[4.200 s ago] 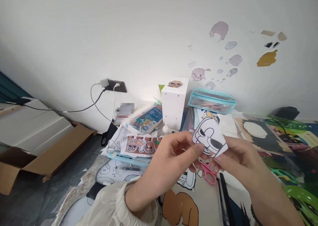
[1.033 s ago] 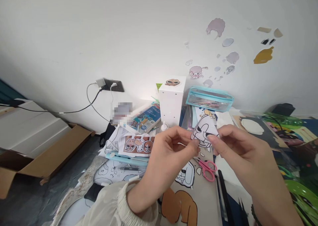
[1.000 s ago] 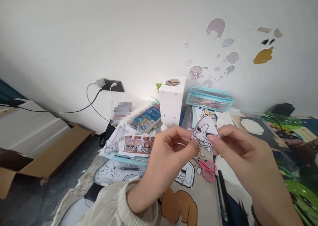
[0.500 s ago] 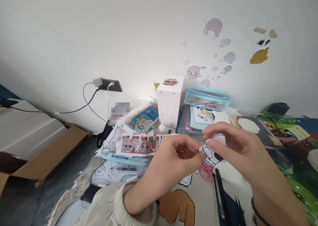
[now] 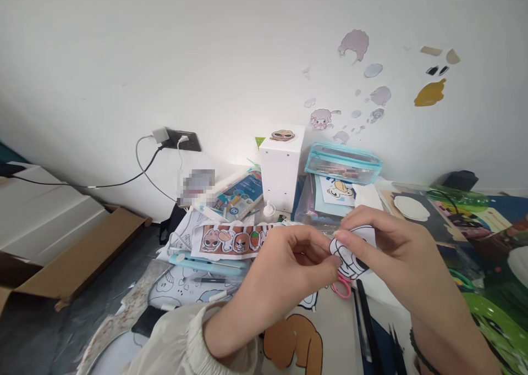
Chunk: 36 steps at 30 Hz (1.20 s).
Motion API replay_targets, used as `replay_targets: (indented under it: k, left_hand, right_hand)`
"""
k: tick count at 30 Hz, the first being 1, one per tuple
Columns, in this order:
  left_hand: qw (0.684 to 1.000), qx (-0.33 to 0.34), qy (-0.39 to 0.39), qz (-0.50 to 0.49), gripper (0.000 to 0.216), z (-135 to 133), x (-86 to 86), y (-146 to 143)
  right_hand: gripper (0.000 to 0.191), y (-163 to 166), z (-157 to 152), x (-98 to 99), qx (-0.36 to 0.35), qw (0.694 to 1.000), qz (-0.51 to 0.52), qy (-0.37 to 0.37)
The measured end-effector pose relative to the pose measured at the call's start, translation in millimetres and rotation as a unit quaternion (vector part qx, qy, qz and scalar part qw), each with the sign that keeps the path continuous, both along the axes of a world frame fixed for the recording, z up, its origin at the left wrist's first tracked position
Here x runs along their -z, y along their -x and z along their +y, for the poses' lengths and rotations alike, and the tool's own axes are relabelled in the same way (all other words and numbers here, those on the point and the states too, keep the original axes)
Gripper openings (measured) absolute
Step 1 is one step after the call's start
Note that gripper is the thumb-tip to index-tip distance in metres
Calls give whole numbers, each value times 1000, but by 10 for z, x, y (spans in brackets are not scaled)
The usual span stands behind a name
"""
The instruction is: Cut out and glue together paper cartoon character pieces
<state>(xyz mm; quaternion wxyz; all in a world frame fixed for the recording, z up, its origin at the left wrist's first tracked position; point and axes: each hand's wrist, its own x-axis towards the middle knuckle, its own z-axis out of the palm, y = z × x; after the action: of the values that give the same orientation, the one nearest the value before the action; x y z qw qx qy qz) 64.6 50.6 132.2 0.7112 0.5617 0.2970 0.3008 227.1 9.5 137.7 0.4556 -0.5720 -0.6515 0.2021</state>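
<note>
A small white paper cutout (image 5: 350, 252) with a black-outlined cartoon figure is held between both hands above the cluttered desk. My left hand (image 5: 289, 270) pinches its left edge with thumb and fingertips. My right hand (image 5: 383, 254) grips it from the right, fingers curled over its top. Pink scissors (image 5: 340, 287) lie on the desk just beneath the hands. A strip of printed brown cartoon stickers (image 5: 231, 239) rests to the left of my left hand.
A white box (image 5: 280, 169) with a sticker on top stands at the back, beside a turquoise pencil case (image 5: 342, 163) and a marker box (image 5: 237, 193). Black pens (image 5: 365, 325) lie at the right. A cardboard box (image 5: 78, 254) sits on the floor at left. Cables (image 5: 142, 169) hang from a wall socket.
Both hands have lowered the cutout closer to the desk, and my right fingers have curled over its top. The view has shifted slightly right.
</note>
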Motion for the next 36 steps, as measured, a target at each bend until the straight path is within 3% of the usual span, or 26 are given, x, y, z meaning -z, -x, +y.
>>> replay_targets:
  k: [8, 10, 16, 19, 22, 25, 28, 36]
  left_hand:
    - [1000, 9, 18, 3, 8, 20, 9, -2]
    - [1000, 12, 27, -5, 8, 19, 17, -2]
    - [997, 1, 58, -54, 9, 21, 47, -21]
    - [996, -14, 61, -57, 10, 21, 48, -27]
    - [996, -20, 60, -59, 9, 17, 36, -22]
    - [995, -29, 53, -74, 9, 13, 23, -11]
    - [995, -37, 47, -80, 10, 11, 20, -3]
    - [995, -66, 22, -77, 12, 33, 54, -4]
  right_hand:
    - [10, 66, -37, -34, 51, 997, -4, 62]
    - [4, 70, -39, -35, 64, 996, -13, 58]
    - [17, 120, -42, -19, 99, 992, -73, 15]
    - [22, 120, -39, -9, 92, 994, -62, 12]
    - [29, 48, -36, -29, 71, 996, 18, 43]
    - [19, -69, -51, -70, 18, 994, 76, 73]
    - [25, -146, -78, -97, -13, 992, 47, 112]
    - [32, -124, -87, -67, 14, 992, 29, 124]
